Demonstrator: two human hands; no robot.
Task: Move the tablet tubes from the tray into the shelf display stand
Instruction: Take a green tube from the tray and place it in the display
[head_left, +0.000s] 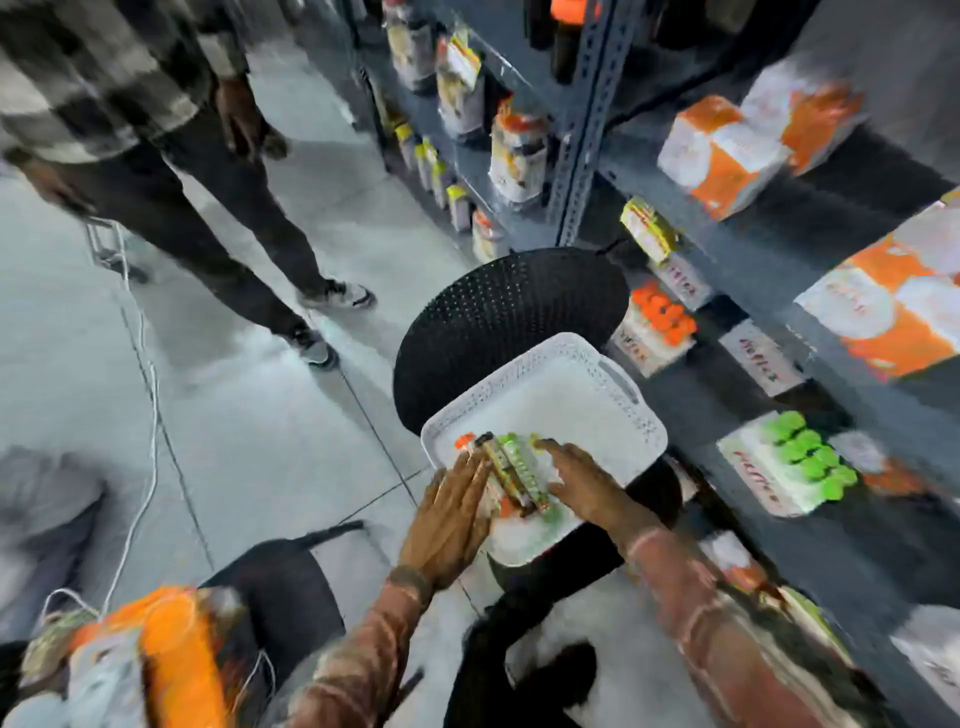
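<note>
Where hands (447, 519) flank — cylindrical tubes (511, 478), perforated tray (597, 364)

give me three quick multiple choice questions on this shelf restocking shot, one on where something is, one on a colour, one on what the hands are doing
1. Where do the tablet tubes lie?
A. in the white tray
B. on the floor
C. on the top shelf

2. What colour are the caps in the nearer display stand?
A. blue
B. green
C. black

3. How are the left hand and right hand placed?
A. both behind the person's back
B. both lifting the tray overhead
C. open, one on each side of the tubes

Answers: 1 A, tubes rest inside the tray; 2 B, caps are bright green; 3 C, fingers spread, flanking the tubes.
</note>
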